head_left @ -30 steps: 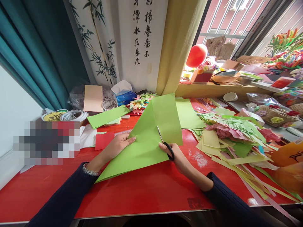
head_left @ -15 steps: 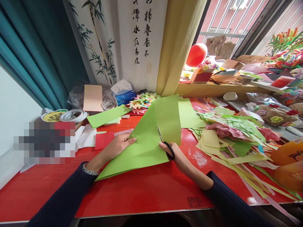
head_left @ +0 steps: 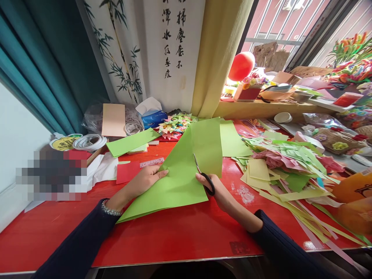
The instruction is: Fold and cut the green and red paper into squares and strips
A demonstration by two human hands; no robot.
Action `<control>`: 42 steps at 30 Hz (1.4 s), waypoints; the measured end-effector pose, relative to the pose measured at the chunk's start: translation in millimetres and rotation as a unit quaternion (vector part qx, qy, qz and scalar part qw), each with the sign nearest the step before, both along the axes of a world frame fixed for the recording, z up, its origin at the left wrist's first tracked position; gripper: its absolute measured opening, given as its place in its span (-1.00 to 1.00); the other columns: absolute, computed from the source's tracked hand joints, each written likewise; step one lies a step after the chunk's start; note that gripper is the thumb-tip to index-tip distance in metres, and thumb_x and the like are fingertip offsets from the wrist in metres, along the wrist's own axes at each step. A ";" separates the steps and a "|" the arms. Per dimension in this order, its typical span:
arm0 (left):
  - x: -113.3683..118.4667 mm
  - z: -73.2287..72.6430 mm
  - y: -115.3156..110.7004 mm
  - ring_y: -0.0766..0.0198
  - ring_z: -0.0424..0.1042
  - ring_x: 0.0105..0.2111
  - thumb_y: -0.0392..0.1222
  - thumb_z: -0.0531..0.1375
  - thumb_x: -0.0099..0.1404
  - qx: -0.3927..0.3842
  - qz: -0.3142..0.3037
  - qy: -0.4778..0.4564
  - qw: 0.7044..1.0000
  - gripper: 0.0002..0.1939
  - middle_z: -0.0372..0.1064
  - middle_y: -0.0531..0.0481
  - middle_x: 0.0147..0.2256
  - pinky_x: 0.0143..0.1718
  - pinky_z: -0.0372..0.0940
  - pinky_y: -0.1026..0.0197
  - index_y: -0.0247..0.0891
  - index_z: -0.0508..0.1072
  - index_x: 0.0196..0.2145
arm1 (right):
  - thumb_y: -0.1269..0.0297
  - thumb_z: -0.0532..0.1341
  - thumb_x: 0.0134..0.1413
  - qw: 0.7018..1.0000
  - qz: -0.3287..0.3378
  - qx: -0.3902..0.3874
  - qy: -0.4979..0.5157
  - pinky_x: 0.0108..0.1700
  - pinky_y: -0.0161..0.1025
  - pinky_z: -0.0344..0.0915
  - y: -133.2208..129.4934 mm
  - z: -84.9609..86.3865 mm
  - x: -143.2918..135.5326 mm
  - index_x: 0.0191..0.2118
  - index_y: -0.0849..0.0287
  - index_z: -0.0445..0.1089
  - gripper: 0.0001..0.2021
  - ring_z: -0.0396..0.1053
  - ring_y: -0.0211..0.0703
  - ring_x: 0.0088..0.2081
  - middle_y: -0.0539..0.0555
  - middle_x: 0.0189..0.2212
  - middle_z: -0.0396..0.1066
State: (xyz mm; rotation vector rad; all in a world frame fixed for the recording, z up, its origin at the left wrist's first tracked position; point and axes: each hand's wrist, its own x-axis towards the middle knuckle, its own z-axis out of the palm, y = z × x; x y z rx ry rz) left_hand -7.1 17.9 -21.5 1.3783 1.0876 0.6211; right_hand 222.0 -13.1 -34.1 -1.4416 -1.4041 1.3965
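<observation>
A large sheet of green paper [head_left: 171,182], folded in layers, is held slightly above the red table. My left hand [head_left: 149,178] grips its left edge, thumb on top and the other fingers mostly hidden behind. In my right hand [head_left: 216,188] is a pair of scissors [head_left: 207,183] with black handles. One blade shows over the paper and points up and away; the lower blade is hidden beneath it. Below the blade the paper is parted by a cut, and its right-hand piece stands up behind the scissors.
Scraps and strips of paper [head_left: 290,166] pile up on the right of the red table [head_left: 162,240]. Small colourful folded pieces [head_left: 176,126] lie at the back, beside a blue tissue pack [head_left: 154,118]. A green strip [head_left: 133,142] and a red card [head_left: 128,172] lie left.
The cut piece of green paper has shifted slightly at its upper and lower edges. My hands and the scissors stay almost where they were.
</observation>
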 end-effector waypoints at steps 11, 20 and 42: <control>-1.6 -4.8 1.3 0.19 0.41 -0.41 0.09 0.14 0.13 -0.008 -0.008 0.011 1.000 -0.63 0.44 -0.02 -0.35 -0.45 0.28 0.23 -0.27 0.41 -0.26 | -0.19 0.14 -0.19 1.000 -0.015 0.002 -0.004 -0.57 -0.31 -0.30 0.5 -0.1 -0.5 -0.66 0.13 -0.09 -0.48 -0.22 -0.41 -0.64 -0.14 -0.72 -0.17; 0.8 -8.1 0.8 0.17 0.41 -0.41 0.10 0.14 0.12 -0.012 -0.008 0.021 1.000 -0.62 0.43 -0.04 -0.39 -0.46 0.27 0.22 -0.29 0.40 -0.30 | -0.16 0.15 -0.16 1.000 -0.017 0.001 0.008 -0.56 -0.30 -0.32 1.0 -1.1 -0.2 -0.63 0.13 -0.11 -0.49 -0.25 -0.40 -0.61 -0.13 -0.68 -0.20; 4.9 -8.1 -1.8 0.19 0.41 -0.44 0.12 0.11 0.13 -0.001 -0.017 0.062 0.998 -0.64 0.42 -0.01 -0.42 -0.49 0.26 0.22 -0.27 0.37 -0.35 | -0.13 0.21 -0.22 0.999 -0.034 0.011 0.017 -0.58 -0.30 -0.31 2.9 1.2 1.2 -0.67 0.14 -0.06 -0.49 -0.21 -0.43 -0.65 -0.15 -0.73 -0.14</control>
